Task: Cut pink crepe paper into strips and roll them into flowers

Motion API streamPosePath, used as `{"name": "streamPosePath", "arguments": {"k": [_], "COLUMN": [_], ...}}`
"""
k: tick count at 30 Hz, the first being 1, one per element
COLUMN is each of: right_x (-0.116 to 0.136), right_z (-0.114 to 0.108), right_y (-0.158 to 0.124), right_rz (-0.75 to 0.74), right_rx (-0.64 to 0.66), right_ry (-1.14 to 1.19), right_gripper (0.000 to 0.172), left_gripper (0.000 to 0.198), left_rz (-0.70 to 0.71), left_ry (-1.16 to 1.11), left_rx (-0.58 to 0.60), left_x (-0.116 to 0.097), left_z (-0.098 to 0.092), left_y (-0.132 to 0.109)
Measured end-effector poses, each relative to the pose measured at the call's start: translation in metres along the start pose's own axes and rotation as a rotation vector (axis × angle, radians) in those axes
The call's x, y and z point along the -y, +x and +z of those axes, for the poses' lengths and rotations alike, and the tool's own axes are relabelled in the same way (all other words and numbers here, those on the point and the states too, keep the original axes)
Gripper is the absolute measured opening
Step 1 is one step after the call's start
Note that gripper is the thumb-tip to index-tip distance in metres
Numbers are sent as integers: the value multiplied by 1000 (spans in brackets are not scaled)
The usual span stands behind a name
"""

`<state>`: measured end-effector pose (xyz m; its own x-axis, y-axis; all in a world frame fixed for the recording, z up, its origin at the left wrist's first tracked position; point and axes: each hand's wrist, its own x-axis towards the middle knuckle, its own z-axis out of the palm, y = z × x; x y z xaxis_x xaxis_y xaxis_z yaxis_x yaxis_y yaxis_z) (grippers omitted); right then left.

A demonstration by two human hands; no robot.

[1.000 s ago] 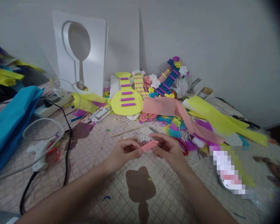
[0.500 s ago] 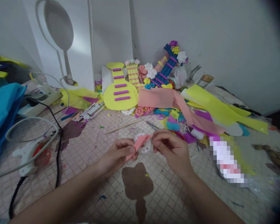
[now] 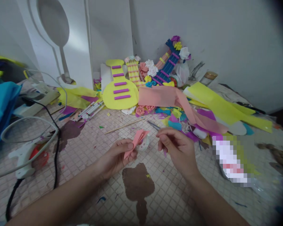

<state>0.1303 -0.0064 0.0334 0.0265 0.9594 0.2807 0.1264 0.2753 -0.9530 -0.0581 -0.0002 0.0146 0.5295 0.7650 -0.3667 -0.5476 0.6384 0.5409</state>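
My left hand pinches a folded strip of pink crepe paper between thumb and fingers, its far end standing up and slightly fanned. Just behind the paper is a white round piece with holes, partly covered by it. A short gap to the right, my right hand is closed, thumb against curled fingers; what it holds, if anything, is hidden. Past its fingertips a slim pointed tool lies on the tabletop, beside a thin wooden stick.
A yellow guitar-shaped cutout with purple bars leans at the back, beside a blue decorated one. Pink crepe paper and yellow sheets lie right. Left are a white glue gun, a black cable and several markers.
My right hand has drawn back to the right, away from the pink paper. The paper stays in my left hand, its upper end now more upright and fanned.
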Motion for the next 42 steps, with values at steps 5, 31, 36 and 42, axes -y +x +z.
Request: {"name": "streamPosePath", "arguments": {"k": [5, 31, 36, 42], "right_x": [-18, -1, 0, 1], "right_z": [-29, 2, 2, 3], "right_y": [19, 0, 0, -2], "right_rz": [39, -54, 33, 62], "right_rx": [-240, 91, 55, 96], "right_ry": [-476, -20, -64, -43], "right_gripper": [26, 9, 13, 5], "left_gripper": [17, 15, 15, 14], "left_rz": [5, 32, 53, 49], "left_ry": [-16, 134, 130, 151], "left_rx": [6, 19, -18, 7], "left_x": [1, 5, 4, 4], "left_z": [-1, -3, 1, 0], "left_y": [0, 3, 1, 2]}}
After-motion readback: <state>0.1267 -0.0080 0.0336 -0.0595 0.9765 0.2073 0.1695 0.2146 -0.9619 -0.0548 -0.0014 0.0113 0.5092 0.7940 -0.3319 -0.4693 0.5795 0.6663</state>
